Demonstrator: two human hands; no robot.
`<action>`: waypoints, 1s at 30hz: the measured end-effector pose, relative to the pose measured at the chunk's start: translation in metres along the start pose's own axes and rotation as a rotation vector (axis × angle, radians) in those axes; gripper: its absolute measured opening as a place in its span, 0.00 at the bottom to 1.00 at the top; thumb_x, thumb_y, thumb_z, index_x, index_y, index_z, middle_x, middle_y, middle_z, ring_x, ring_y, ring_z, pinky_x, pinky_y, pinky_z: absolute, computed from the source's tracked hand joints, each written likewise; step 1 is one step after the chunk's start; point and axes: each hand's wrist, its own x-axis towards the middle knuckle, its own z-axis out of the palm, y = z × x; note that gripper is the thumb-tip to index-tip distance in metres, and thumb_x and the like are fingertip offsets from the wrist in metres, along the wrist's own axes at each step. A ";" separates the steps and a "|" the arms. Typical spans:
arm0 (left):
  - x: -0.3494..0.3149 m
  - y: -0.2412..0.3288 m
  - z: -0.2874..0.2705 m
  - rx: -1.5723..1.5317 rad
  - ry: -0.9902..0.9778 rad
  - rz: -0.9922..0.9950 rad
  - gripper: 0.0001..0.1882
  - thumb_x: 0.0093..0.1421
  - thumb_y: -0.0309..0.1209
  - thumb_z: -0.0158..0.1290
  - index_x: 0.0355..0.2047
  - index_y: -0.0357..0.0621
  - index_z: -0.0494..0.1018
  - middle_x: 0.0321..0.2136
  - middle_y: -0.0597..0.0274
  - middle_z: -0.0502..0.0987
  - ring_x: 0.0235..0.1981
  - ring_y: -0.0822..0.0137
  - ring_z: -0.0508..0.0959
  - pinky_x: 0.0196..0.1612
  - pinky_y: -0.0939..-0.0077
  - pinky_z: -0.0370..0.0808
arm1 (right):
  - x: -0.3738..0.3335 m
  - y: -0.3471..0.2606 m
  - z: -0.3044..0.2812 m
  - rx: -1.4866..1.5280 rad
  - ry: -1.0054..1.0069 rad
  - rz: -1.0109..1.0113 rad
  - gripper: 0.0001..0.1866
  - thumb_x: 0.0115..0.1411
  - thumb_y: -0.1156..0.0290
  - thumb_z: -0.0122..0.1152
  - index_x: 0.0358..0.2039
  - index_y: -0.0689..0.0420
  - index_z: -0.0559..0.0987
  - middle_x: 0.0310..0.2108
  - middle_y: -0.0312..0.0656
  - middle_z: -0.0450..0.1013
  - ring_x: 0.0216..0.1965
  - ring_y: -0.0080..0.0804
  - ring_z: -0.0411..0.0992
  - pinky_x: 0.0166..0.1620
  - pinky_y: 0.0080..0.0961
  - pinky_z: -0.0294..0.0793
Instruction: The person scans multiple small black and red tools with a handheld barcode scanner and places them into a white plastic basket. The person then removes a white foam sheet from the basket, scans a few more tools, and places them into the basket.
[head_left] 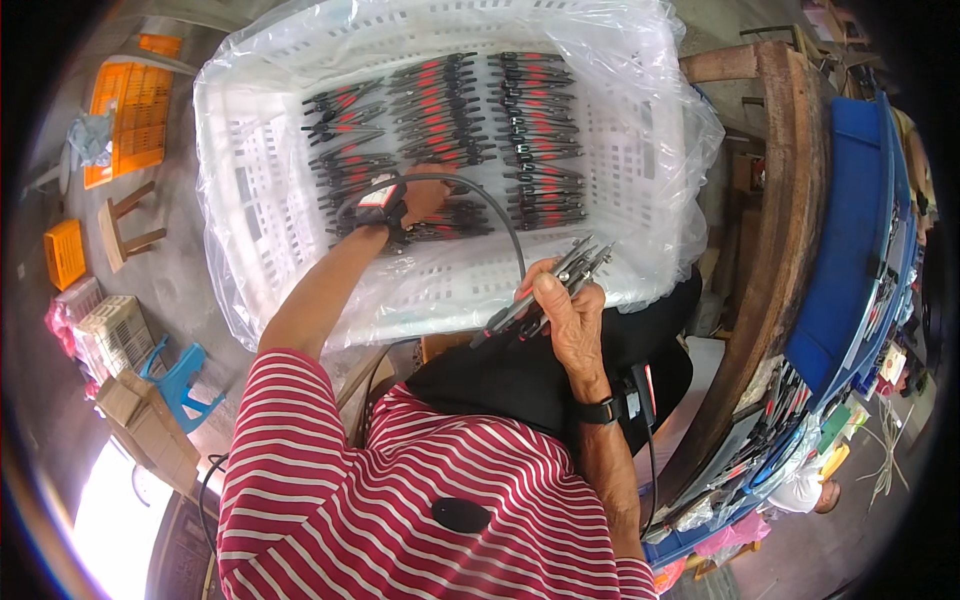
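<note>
My right hand is closed around a small bundle of slim metal tools, grey with dark ends and hinged like drawing compasses. It holds them over my lap, at the near right edge of a white plastic crate lined with clear plastic. Inside the crate, similar tools with red middles lie stacked in three rows. My left hand reaches down to the near end of the middle row. Its fingertips are hidden, so whether it grips a tool does not show.
A dark cable arches over the crate from my left wrist. Along the right runs a wooden frame beside a blue bin. On the left are an orange crate, a wooden stool and a blue plastic stool.
</note>
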 end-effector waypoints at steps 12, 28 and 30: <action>0.012 0.005 0.006 0.139 0.194 0.083 0.07 0.55 0.23 0.48 0.35 0.38 0.72 0.35 0.50 0.75 0.40 0.51 0.73 0.43 0.61 0.69 | 0.000 0.001 0.000 -0.013 0.010 0.010 0.17 0.59 0.58 0.57 0.28 0.61 0.76 0.19 0.30 0.69 0.19 0.14 0.62 0.22 0.13 0.59; 0.001 0.020 0.016 0.513 0.276 0.228 0.14 0.49 0.20 0.47 0.38 0.33 0.68 0.37 0.49 0.69 0.44 0.52 0.69 0.49 0.67 0.68 | 0.001 0.002 0.002 -0.080 0.048 -0.049 0.22 0.59 0.53 0.53 0.26 0.62 0.76 0.19 0.35 0.72 0.18 0.18 0.69 0.19 0.12 0.62; 0.003 0.020 0.017 0.371 0.368 0.282 0.09 0.49 0.18 0.48 0.33 0.34 0.70 0.33 0.47 0.70 0.41 0.48 0.72 0.44 0.63 0.72 | 0.001 0.002 0.001 -0.067 0.038 -0.032 0.20 0.59 0.54 0.55 0.27 0.62 0.76 0.20 0.35 0.72 0.19 0.17 0.68 0.21 0.13 0.62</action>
